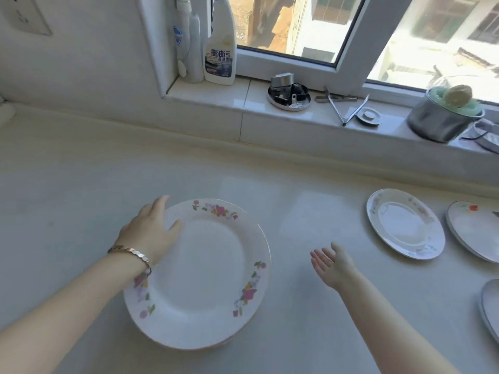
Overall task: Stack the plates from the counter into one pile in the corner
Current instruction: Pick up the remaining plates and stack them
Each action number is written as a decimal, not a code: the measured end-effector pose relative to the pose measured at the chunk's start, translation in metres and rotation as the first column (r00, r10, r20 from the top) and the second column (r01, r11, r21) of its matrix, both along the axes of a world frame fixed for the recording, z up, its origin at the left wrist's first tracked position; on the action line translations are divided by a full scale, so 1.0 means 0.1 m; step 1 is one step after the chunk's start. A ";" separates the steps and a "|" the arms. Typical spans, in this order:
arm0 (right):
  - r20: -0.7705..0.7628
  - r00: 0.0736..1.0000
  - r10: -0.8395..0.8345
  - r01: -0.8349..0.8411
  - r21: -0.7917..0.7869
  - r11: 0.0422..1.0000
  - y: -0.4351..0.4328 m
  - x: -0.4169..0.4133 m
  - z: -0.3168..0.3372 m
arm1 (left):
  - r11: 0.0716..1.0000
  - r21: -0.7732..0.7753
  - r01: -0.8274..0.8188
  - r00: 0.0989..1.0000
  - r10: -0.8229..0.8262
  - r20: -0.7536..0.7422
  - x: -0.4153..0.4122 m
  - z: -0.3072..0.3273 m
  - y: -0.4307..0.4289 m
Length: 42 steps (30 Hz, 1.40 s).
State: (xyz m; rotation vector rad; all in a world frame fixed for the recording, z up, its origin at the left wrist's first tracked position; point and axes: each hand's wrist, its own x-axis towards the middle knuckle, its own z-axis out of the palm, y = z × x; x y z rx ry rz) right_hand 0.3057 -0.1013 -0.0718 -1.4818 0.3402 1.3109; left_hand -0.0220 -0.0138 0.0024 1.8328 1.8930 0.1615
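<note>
A large white plate with flower prints [205, 273] sits on top of at least one other plate on the pale counter, in front of me. My left hand [151, 230], with a bracelet on the wrist, holds its left rim, thumb on top. My right hand [333, 261] hovers open, palm up, to the right of that plate and holds nothing. A smaller flowered plate [405, 224] lies flat at the right. Another plate [472, 228] lies at the far right edge, and a third [490, 306] is cut off below it.
The windowsill behind holds spray and detergent bottles [220, 41], a round lid with small items [288, 97], metal tongs [345, 106] and a steel pot [442, 118]. The wall corner [5, 106] lies at the far left of the counter.
</note>
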 end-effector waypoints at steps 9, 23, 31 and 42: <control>-0.136 0.853 -0.503 0.519 0.135 0.844 0.12 1.32 -0.35 | 0.963 -0.093 0.253 0.955 -0.264 -0.135 0.76 0.06 0.40; -0.197 0.777 -0.598 0.629 0.251 0.735 0.46 1.55 -0.30 | 0.969 0.028 0.245 0.944 -0.232 -0.233 0.84 -0.03 0.37; -0.285 0.904 -0.318 0.405 0.334 0.851 0.05 0.91 -0.03 | 0.967 0.004 0.256 0.946 -0.249 -0.205 0.87 0.00 0.37; 0.137 0.804 0.579 -0.581 0.394 0.713 -0.43 0.01 0.96 | 0.977 -0.214 0.014 0.557 0.170 0.813 0.71 0.53 0.15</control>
